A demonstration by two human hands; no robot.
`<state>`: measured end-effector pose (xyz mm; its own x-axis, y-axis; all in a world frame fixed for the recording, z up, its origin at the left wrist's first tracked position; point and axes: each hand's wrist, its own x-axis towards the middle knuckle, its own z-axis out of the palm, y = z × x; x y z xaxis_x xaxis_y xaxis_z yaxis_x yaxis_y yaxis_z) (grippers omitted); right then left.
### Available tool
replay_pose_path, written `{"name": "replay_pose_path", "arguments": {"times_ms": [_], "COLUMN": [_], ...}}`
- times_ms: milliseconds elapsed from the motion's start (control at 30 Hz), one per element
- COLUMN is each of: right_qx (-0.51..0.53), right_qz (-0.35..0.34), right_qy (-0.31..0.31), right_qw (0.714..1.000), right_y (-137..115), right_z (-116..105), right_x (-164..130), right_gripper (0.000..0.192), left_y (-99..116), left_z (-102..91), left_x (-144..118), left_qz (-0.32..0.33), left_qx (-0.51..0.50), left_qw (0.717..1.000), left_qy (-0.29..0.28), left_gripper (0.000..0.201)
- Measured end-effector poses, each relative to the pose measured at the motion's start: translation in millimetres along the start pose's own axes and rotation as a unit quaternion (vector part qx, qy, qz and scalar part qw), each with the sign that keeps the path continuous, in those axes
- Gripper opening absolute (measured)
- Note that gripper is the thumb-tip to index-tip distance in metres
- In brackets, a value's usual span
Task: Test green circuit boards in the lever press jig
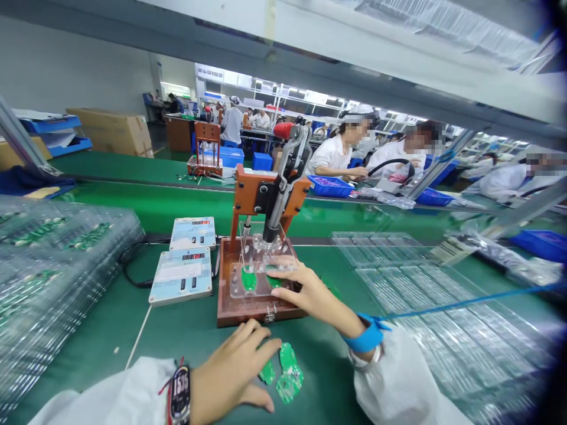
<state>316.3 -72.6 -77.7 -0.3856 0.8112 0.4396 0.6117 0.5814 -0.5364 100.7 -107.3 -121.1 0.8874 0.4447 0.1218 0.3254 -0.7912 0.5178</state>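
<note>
Green matting covers the table [186,336]. On it, the left hand [234,369] rests loosely curled beside small flat green boards [286,372]. The right hand [305,292], fingers spread, touches a green board [273,281] under the clear plastic plate of the brown press [259,277].

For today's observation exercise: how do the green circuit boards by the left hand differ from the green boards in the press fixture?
The loose boards lie bare on the green table, beside the left hand; the boards in the fixture sit under a clear plate, touched by the right hand. The loose ones lie scattered and overlapping; the fixture ones sit side by side. Both sets are green.
</note>
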Motion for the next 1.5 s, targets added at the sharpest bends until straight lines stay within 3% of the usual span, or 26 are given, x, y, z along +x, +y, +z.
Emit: {"name": "replay_pose_path", "arguments": {"times_ms": [100, 233, 433, 633, 767, 933, 1033, 1133, 1267, 1333, 1433, 1500], "right_qx": [-0.017, -0.053, -0.152, -0.148, -0.214, -0.248, -0.234, -0.277, -0.324, -0.332, -0.352, -0.355], "right_qz": [-0.012, -0.032, -0.042, -0.042, -0.091, -0.138, -0.088, 0.047, 0.135, 0.15, 0.164, 0.155], "right_qy": [-0.012, 0.006, -0.082, -0.09, -0.058, 0.072, 0.131, 0.187, 0.153, 0.12, 0.111, 0.156], "right_qw": [1.0, 0.998, 0.984, 0.984, 0.971, 0.956, 0.959, 0.941, 0.924, 0.924, 0.915, 0.908], "right_y": [2, -8, -40, -37, -33, -46, -40, -5, 54, 70, 66, 44], "right_z": [1, 6, 20, 17, 24, 36, 26, 4, -15, -15, -11, -8], "right_x": [3, 7, 20, 37, 34, -1, -35, -64, -87, -91, -92, -91], "right_gripper": [0.029, 0.03, 0.034, 0.031, 0.03, 0.023, 0.025, 0.026, 0.027, 0.028, 0.032, 0.032], "left_y": [3, 7, 1, -5, -4, -5, -7, -7, -6, -7, -8, -7], "left_z": [-18.3, -29.5, -15.9, -4.2, -4.6, -2.4, -1.2, -2.8, -4.7, -5.0, -7.5, -11.0], "left_x": [-6, -13, -16, -17, -16, -16, -14, -13, -16, -17, -19, -17], "left_qz": [-0.017, -0.049, -0.083, -0.092, -0.083, -0.075, -0.099, -0.133, -0.152, -0.152, -0.141, -0.132], "left_qx": [-0.022, -0.016, -0.018, -0.065, -0.088, -0.108, -0.107, -0.09, -0.063, -0.05, -0.05, -0.06], "left_qw": [0.999, 0.999, 0.996, 0.993, 0.992, 0.991, 0.989, 0.987, 0.986, 0.986, 0.987, 0.987], "left_qy": [-0.023, -0.001, 0.003, 0.023, 0.032, 0.017, 0.002, -0.019, -0.035, -0.037, -0.061, -0.071], "left_gripper": [0.075, 0.07, 0.066, 0.073, 0.069, 0.059, 0.061, 0.062, 0.062, 0.062, 0.059, 0.058]}}
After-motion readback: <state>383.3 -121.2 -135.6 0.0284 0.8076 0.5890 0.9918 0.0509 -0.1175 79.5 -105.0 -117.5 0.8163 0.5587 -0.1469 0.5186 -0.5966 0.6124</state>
